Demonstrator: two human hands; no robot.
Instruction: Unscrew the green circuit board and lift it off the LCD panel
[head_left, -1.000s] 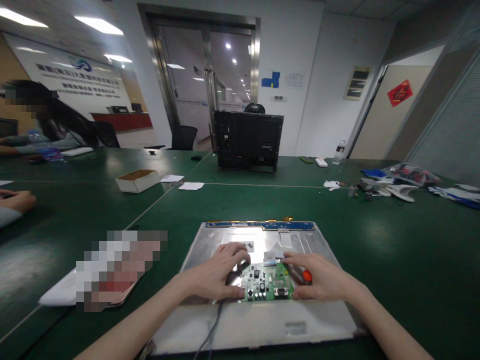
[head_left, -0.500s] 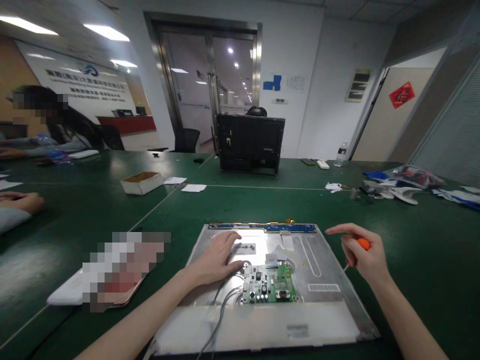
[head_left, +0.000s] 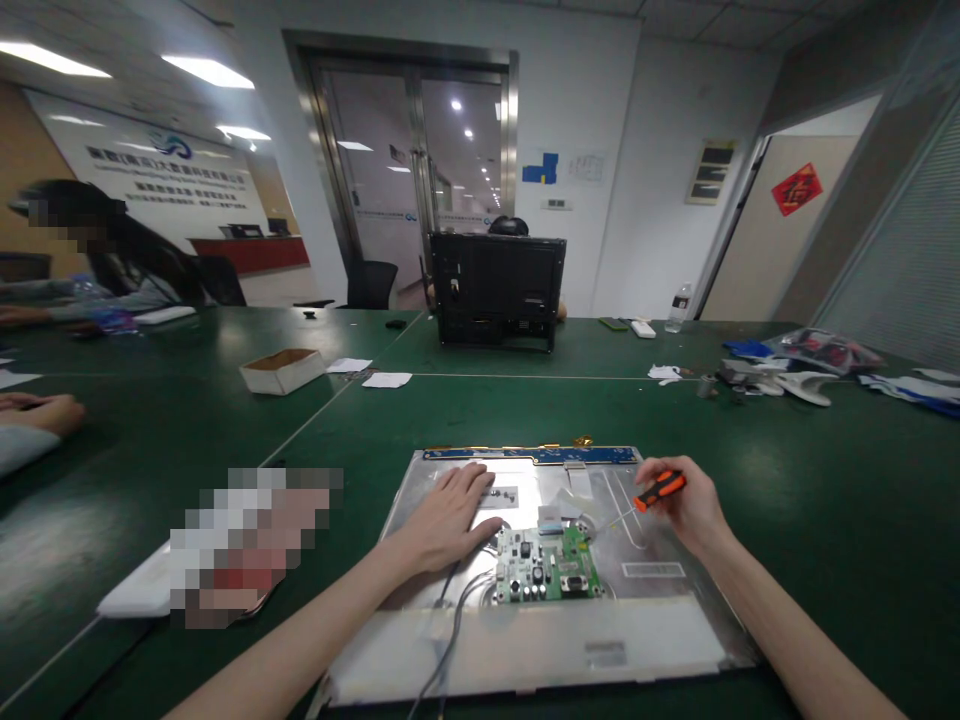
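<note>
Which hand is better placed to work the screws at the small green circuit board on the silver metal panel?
Right, probably. The right hand grips the orange-handled screwdriver, its tip angled towards the small green circuit board. The left hand lies flat and empty on the silver metal panel.

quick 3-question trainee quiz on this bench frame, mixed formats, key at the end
1. True or false: the left hand lies flat on the metal back of the display panel.
2. What does the right hand hold? A) pliers B) an orange-and-black screwdriver C) a cable
3. Fill in: the green circuit board sits between the two ____.

Key: 1 true. 2 B. 3 hands.
</note>
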